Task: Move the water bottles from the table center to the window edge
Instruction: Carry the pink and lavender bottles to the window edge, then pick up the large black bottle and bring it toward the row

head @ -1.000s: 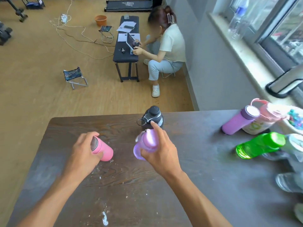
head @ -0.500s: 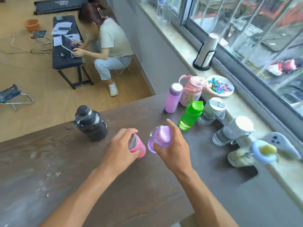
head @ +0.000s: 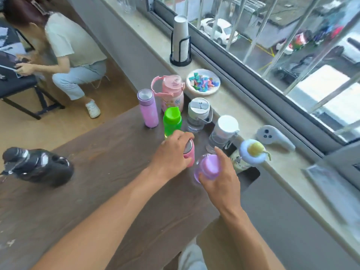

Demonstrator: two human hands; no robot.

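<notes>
My left hand [head: 172, 152] grips a small pink bottle [head: 190, 153] with a steel cap. My right hand [head: 222, 178] grips a lilac bottle [head: 209, 166] beside it. Both are held near the window end of the dark wooden table [head: 101, 191]. Just beyond stand a green bottle [head: 172, 120], a tall purple flask [head: 148, 108], a pink jug [head: 172, 92], two clear bottles [head: 198, 114] and a blue-lidded bottle [head: 251, 152]. A black bottle [head: 39, 166] remains far left on the table.
The stone window sill [head: 243, 106] carries a plate of coloured bits [head: 202, 81], a cup stack in a black holder [head: 180, 41] and a grey controller [head: 272, 136]. A person [head: 64, 49] crouches at a black bench on the far left.
Both hands have carried the pink and lilac bottles from the table's middle toward the window end, up to the row of bottles. The view has swung right toward the window.
</notes>
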